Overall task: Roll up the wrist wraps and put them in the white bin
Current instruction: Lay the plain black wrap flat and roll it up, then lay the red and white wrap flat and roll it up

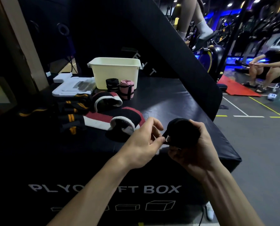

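Observation:
My right hand [194, 144] grips a rolled black wrist wrap [183, 131] above the near edge of the black plyo box [168, 101]. My left hand [145, 139] pinches the wrap's loose strap end between thumb and fingers. The white bin [114, 70] stands at the back of the box. In front of it stand a rolled black wrap [112, 84] and a rolled pink wrap [126, 88]. Unrolled red, black and white wraps [110, 115] and black wraps with orange stripes [71, 111] lie left of my hands.
A white tray with dark items [74, 87] lies left of the bin. A slanted black pad [176, 51] rises behind the box. On the right, a person crouches on a red mat [240, 88] among gym machines, and grey floor runs beside the box.

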Motion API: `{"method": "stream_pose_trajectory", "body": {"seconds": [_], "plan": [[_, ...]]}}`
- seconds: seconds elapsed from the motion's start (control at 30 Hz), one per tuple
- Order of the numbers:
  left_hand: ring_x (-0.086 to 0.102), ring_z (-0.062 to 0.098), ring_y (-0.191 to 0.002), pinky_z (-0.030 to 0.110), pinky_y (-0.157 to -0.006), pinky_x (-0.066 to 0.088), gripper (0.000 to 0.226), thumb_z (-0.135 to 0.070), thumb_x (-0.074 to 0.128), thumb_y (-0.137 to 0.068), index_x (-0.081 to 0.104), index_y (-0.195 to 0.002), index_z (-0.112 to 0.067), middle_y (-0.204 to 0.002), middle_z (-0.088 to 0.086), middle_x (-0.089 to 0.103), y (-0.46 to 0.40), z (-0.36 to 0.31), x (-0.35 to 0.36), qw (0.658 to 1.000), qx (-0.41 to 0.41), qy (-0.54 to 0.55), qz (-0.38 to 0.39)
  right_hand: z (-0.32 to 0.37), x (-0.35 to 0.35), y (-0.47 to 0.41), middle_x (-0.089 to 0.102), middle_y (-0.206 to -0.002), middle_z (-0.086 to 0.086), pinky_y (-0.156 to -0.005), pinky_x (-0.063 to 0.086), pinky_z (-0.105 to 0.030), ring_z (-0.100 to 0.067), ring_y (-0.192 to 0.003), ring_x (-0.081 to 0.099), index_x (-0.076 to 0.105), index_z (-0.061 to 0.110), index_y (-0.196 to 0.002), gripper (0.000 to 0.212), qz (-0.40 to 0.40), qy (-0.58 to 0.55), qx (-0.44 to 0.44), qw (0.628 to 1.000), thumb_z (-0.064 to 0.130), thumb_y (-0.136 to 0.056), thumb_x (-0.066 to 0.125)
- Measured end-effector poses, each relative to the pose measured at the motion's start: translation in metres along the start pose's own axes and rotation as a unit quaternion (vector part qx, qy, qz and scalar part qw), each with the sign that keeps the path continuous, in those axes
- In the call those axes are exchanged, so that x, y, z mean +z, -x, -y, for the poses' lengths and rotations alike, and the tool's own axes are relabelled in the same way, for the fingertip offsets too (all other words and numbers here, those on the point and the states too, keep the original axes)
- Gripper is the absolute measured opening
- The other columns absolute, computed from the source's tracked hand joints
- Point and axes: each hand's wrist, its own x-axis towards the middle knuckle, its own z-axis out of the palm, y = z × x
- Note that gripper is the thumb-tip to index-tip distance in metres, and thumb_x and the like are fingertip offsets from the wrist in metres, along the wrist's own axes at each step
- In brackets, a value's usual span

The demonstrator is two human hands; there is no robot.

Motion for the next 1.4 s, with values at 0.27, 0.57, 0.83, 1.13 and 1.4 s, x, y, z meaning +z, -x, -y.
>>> {"method": "stream_pose_trajectory", "body": {"seconds": [0.27, 0.57, 0.83, 1.13, 1.4], "plan": [[0.063, 0.006, -0.083, 0.024, -0.067, 0.053, 0.018, -0.007, 0.066, -0.099, 0.061, -0.111, -0.020, -0.085, -0.007, 0.065, -0.006, -0.001, -0.012, 0.985, -0.030, 0.167, -0.006, -0.004, -0.006, -0.002, 0.059, -0.095, -0.012, -0.055, 0.036, -0.029, -0.016, -0.059, 0.052, 0.073, 0.014, -0.096, 0.037, 0.049, 0.032, 0.026, 0.998, 0.047, -0.085, 0.057], [0.060, 0.010, -0.075, 0.028, -0.070, 0.053, 0.004, -0.016, 0.069, -0.098, 0.071, -0.099, -0.019, -0.083, -0.007, 0.069, -0.010, 0.003, -0.015, 0.990, -0.001, 0.129, -0.062, -0.005, -0.001, 0.002, 0.071, -0.088, -0.001, -0.046, 0.048, -0.021, -0.008, -0.056, 0.061, 0.066, 0.014, -0.127, 0.056, 0.064, 0.078, -0.002, 0.995, 0.054, -0.090, 0.052], [0.053, -0.007, -0.062, 0.011, -0.064, 0.041, 0.014, -0.017, 0.061, -0.103, 0.064, -0.090, -0.021, -0.067, -0.024, 0.060, -0.011, -0.002, -0.032, 0.997, 0.022, 0.055, -0.045, -0.011, 0.005, -0.002, 0.071, -0.121, -0.008, -0.106, 0.035, -0.050, -0.026, -0.109, 0.060, 0.078, 0.022, -0.114, 0.057, 0.097, 0.100, -0.017, 0.990, 0.062, -0.074, 0.078], [0.047, 0.000, -0.050, 0.014, -0.052, 0.037, 0.018, -0.024, 0.063, -0.103, 0.067, -0.086, -0.022, -0.058, -0.015, 0.055, -0.012, 0.004, -0.072, 0.989, -0.056, 0.136, -0.009, -0.007, 0.045, -0.019, 0.075, -0.087, -0.008, -0.057, 0.056, -0.026, -0.014, -0.070, 0.072, 0.083, 0.020, -0.080, 0.036, 0.096, 0.154, -0.008, 0.983, 0.038, -0.084, 0.053], [0.054, 0.008, -0.105, 0.023, -0.094, 0.045, 0.009, -0.028, 0.068, -0.096, 0.075, -0.101, -0.026, -0.107, -0.013, 0.061, -0.023, 0.049, -0.118, 0.949, -0.058, -0.223, -0.217, 0.038, 0.077, -0.098, 0.076, -0.098, -0.002, -0.074, 0.044, -0.033, -0.017, -0.083, 0.067, 0.076, 0.027, -0.095, 0.033, 0.029, 0.282, -0.086, 0.955, 0.051, -0.076, 0.062]]}}
